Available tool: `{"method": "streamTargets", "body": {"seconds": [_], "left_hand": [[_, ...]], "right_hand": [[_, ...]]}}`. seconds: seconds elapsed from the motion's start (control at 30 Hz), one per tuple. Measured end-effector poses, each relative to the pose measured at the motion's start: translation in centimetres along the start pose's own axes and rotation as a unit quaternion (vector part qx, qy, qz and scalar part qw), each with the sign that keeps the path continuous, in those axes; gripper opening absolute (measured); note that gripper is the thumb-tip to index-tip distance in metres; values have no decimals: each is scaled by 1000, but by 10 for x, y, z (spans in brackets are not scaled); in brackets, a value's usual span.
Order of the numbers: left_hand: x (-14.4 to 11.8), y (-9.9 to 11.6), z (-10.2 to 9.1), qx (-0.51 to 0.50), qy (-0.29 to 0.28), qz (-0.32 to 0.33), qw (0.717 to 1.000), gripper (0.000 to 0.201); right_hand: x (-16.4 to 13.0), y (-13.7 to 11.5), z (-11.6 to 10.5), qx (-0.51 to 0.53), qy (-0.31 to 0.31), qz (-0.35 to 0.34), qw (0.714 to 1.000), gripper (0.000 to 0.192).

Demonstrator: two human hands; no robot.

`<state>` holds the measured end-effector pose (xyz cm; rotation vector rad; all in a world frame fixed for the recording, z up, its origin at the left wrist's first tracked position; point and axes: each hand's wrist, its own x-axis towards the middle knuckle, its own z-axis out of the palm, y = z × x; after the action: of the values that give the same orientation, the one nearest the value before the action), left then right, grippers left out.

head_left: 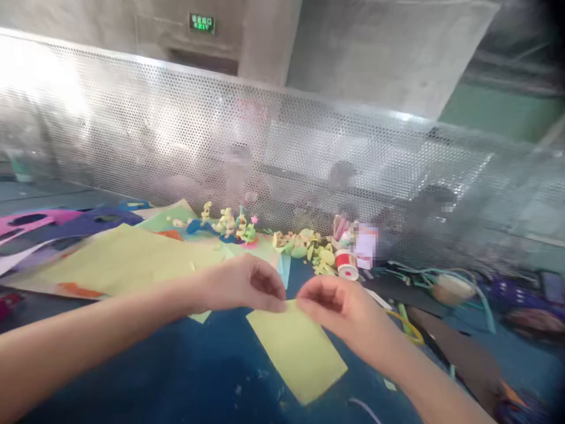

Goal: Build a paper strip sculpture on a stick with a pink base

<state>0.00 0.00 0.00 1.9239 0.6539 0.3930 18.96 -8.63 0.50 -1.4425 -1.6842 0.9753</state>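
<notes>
A pale yellow rectangular sheet (300, 353), which could be felt or paper, slants down toward me over the dark blue table. My left hand (247, 282) pinches its far edge near the left corner, thumb and fingers pressed together. Close beside it, my right hand (338, 303) pinches the same edge a little to the right. The fingertips of the two hands are a small gap apart. A small yellow scrap (200, 317) lies under my left wrist.
Large yellow sheets (128, 259) lie at the left. Small figures (227, 224) stand behind my hands, beside yellow cut pieces (309, 244) and a red-and-white roll (346, 265). Cords (481, 294) and a brown flat piece (454, 341) lie right. A perforated metal screen (176, 129) closes the back.
</notes>
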Motion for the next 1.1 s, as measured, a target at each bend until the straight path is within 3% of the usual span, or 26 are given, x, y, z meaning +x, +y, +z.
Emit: {"method": "streamTargets", "body": {"seconds": [0.23,0.53,0.83,1.1], "left_hand": [[1,2,-4,-62,-44,-35,996,23],[1,-3,-3,-46,-19,-26,998,23],[1,1,-4,-70,-41,-56,995,23],[1,-4,-3,-76,-42,-51,995,24]], "right_hand": [[-3,2,-2,3,0,-11,1000,9],[1,2,-1,-14,8,11,1000,15],[-1,0,0,-13,-3,17,1000,6],[-1,1,0,-10,-6,7,1000,10]]}}
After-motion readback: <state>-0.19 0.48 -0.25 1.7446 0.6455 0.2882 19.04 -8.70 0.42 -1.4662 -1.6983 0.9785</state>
